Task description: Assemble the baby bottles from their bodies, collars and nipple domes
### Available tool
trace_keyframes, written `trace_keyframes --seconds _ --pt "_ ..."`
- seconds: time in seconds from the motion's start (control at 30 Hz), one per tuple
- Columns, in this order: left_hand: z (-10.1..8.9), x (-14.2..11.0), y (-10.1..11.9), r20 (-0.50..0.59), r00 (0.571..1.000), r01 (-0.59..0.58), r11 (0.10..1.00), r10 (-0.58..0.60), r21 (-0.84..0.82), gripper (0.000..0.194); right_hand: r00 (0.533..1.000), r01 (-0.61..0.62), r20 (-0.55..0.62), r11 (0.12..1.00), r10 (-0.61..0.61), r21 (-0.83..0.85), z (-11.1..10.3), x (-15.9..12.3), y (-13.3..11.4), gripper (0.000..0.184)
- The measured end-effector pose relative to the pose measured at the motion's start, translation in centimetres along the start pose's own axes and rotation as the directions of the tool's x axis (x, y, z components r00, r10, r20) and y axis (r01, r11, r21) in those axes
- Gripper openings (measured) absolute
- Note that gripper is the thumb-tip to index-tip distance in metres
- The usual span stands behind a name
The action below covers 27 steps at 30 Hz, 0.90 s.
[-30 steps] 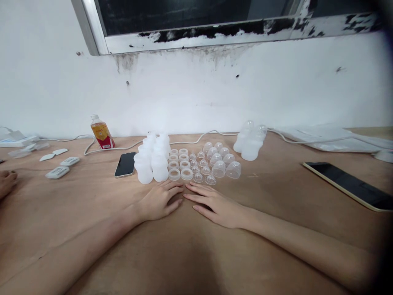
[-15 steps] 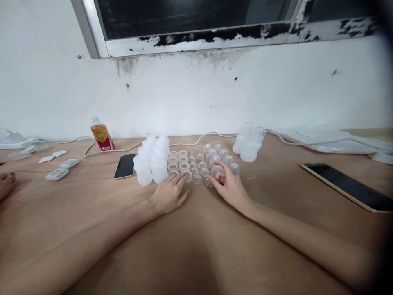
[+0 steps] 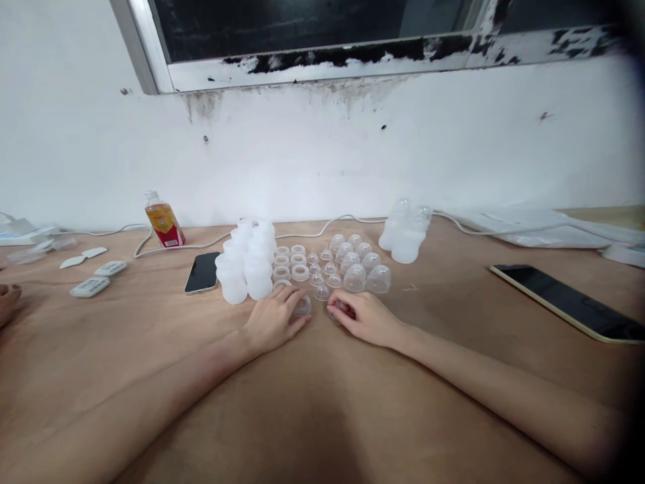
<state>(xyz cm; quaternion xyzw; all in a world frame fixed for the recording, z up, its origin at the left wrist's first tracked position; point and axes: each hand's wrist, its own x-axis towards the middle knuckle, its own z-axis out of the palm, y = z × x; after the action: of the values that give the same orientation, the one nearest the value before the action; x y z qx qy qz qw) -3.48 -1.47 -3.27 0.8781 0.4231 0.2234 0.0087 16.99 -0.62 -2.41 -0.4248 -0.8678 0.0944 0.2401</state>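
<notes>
My left hand (image 3: 275, 318) rests on the brown table (image 3: 322, 403) with its fingers curled over a clear plastic ring (image 3: 303, 306). My right hand (image 3: 363, 316) lies beside it, fingers closed on a small clear nipple piece (image 3: 334, 311). Just beyond my hands are rows of clear rings (image 3: 292, 263), small nipple pieces (image 3: 321, 274) and clear dome caps (image 3: 363, 265). White plastic bottles (image 3: 245, 265) stand in a cluster to the left of the rings.
A phone (image 3: 202, 272) lies left of the bottles, with a small orange-labelled bottle (image 3: 164, 220) and a white cable (image 3: 312, 232) behind. More bottles (image 3: 406, 232) stand at the back right. A tablet (image 3: 569, 302) lies at right. White devices (image 3: 93, 282) and another person's hand (image 3: 7, 299) are at left.
Both hands reached forward from lying flat into the rows, then drew back a little, the left with a ring under its fingers and the right with a small nipple piece.
</notes>
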Motion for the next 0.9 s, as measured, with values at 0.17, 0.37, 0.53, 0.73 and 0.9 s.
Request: trace_keyframes --seconds 0.17,0.37,0.53,0.73,0.9 --pt "-0.2 -0.1 -0.2 -0.071 0.997 -0.013 0.973 -0.003 -0.231 0.040 0.995 -0.008 0.094 0.975 0.029 -0.220 -0.6 -0.2 -0.5 0.023" --pt "-0.3 -0.1 -0.6 -0.193 0.968 -0.007 0.749 -0.162 -0.663 0.030 0.994 0.039 0.110 0.971 -0.013 -0.235 -0.5 -0.4 -0.5 0.021" --pt "-0.3 0.2 -0.5 -0.113 0.972 0.071 0.714 -0.207 -0.696 0.028 0.998 0.035 0.048 0.989 -0.028 -0.146 -0.1 -0.4 0.0 0.022" --pt "-0.5 0.3 0.0 -0.030 0.962 0.162 0.655 -0.271 -0.738 0.033 0.968 0.147 -0.223 0.982 -0.119 0.114 0.2 -0.2 0.8 0.027" --pt "-0.5 0.5 0.1 -0.032 0.982 0.120 0.750 -0.185 -0.650 0.040 0.966 0.069 -0.257 0.935 0.025 0.349 0.7 -0.1 1.4 0.027"
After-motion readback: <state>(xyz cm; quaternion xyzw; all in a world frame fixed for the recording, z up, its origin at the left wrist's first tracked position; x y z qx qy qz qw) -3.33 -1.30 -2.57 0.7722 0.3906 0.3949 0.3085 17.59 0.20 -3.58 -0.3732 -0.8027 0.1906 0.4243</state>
